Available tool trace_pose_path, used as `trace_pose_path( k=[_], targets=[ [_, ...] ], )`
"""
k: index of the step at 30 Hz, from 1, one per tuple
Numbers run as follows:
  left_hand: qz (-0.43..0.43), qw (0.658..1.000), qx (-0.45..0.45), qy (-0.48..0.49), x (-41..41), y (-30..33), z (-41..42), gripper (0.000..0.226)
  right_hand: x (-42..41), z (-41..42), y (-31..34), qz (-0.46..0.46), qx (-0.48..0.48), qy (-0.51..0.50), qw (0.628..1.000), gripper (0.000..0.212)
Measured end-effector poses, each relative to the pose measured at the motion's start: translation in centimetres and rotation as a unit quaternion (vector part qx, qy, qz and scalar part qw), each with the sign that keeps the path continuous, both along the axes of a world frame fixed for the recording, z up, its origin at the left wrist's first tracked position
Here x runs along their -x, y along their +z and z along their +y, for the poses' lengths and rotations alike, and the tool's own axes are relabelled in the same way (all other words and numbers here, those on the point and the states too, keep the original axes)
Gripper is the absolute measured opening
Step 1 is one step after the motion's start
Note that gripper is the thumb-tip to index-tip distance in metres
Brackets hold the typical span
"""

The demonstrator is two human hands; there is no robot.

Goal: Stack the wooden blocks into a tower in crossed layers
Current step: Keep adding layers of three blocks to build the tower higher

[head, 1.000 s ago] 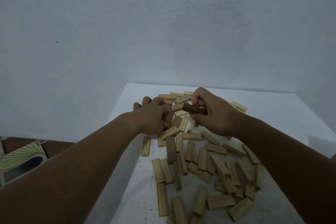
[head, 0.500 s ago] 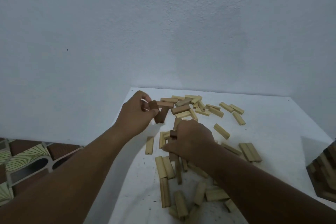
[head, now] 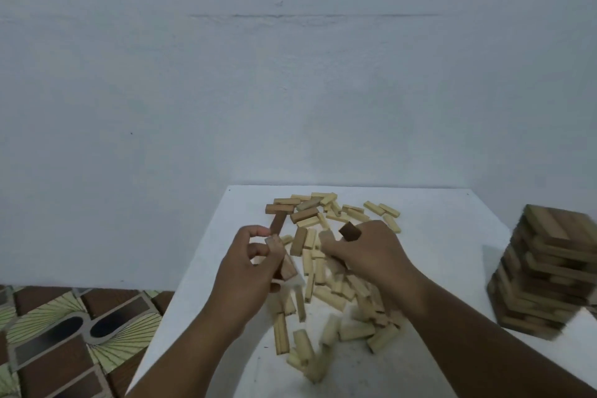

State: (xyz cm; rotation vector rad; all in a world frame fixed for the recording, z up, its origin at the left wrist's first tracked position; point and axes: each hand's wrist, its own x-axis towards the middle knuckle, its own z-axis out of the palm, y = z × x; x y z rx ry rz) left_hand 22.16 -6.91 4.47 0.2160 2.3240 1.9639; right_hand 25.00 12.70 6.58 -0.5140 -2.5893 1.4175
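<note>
Currently two hands work above one white table [head: 436,236]. The left hand [head: 248,271] has its fingers curled round one brown block [head: 284,263], held tilted above the table's left part. The right hand [head: 371,252] grips one dark block [head: 349,232], whose end shows between the knuckles; the rest of it is hidden in the fist. Loose wooden blocks [head: 326,213] lie scattered across the table in one pile, several dozen at least; overlap and motion blur near the forearms prevent an exact count. One tower [head: 546,268] stands at the table's right, well apart from the hands. Its layers are blurred and its right side is cut off by the frame edge.
</note>
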Motion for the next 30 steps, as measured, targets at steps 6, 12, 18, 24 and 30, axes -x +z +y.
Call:
trace_pose_path(
  k=[6,12,18,24,30],
  targets=[
    [-0.011,0.997,0.014,-0.073,-6.0,-1.8,6.4,0.015,-9.4,4.7,-1.3,-0.048,-0.073,-0.064,0.994,0.042],
    [0.039,0.981,0.122,-0.146,-10.3,-4.3,10.7,0.033,-15.6,6.6,-5.0,-0.113,-0.157,-0.137,0.972,0.047],
    [0.124,0.969,0.169,-0.130,-13.1,-5.9,11.3,0.042,-18.2,7.2,-7.0,-0.024,-0.120,-0.173,0.977,0.033],
    [0.185,0.947,0.218,-0.146,-13.5,-7.3,10.5,0.038,-18.7,8.5,-8.1,0.012,-0.130,-0.172,0.976,0.012],
    [0.260,0.931,0.225,-0.126,-13.4,-7.4,10.8,0.023,-18.6,8.5,-8.8,0.026,-0.231,-0.133,0.963,0.014]
  ],
)
